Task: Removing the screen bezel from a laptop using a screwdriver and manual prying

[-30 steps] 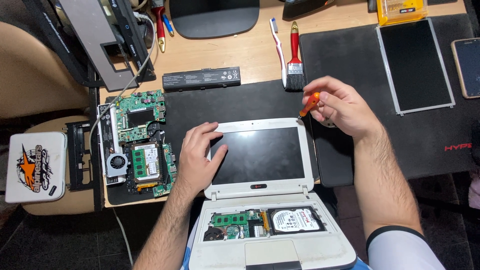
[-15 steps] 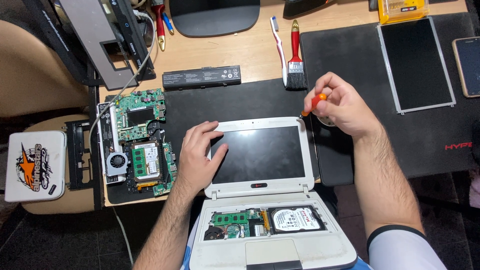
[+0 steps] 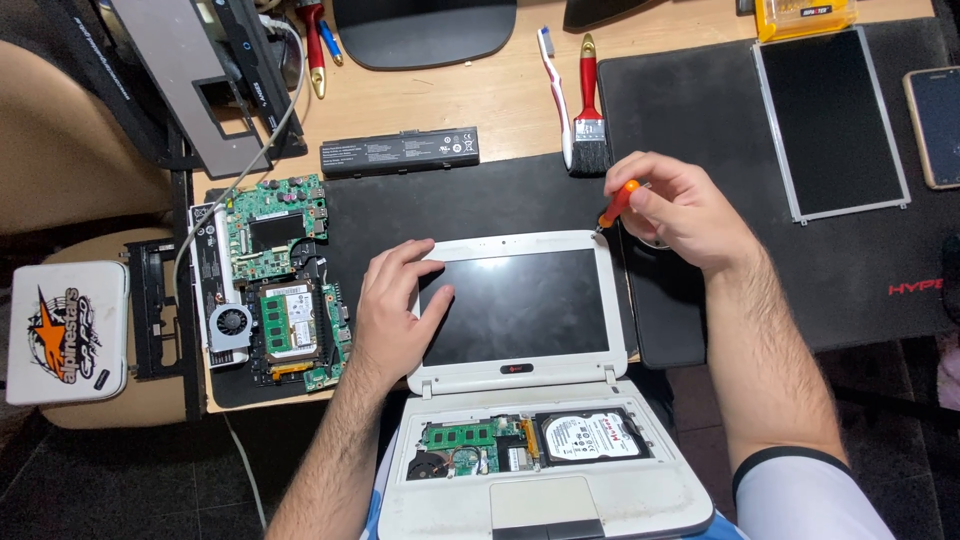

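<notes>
Left hand: I am pressing my left hand (image 3: 392,312) flat on the left side of the small white clamshell laptop's (image 3: 520,400) lid, fingers spread over the bezel and the edge of its dark glossy screen (image 3: 520,305); the grip is lying wide and flat, closed on nothing.

Right hand: I am pinching the thin orange-handled screwdriver (image 3: 616,206) in my right hand (image 3: 680,210), the grip closing narrowly around the handle, tip pointing down at the lid's top right corner.

Laptop: it is sitting at the near edge of the wooden worktop (image 3: 480,95), lid laid back flat on the black rectangular mat (image 3: 460,205), the base hanging toward me.

Open base: its top cover is off, showing a green memory stick (image 3: 462,435) on the left and a silver hard drive (image 3: 590,437) just beside it on the right.

Left of my left hand: a bare green motherboard with a small fan (image 3: 275,280) is lying on the mat.

Beyond the lid: a long black battery pack (image 3: 400,152) is lying crosswise, with a red-handled black-bristled brush (image 3: 589,110) and a white toothbrush (image 3: 555,85) near it.

Far right: a loose dark display panel in a silver frame (image 3: 830,120) is resting on a second black mat (image 3: 700,100), well apart from my hands.
</notes>
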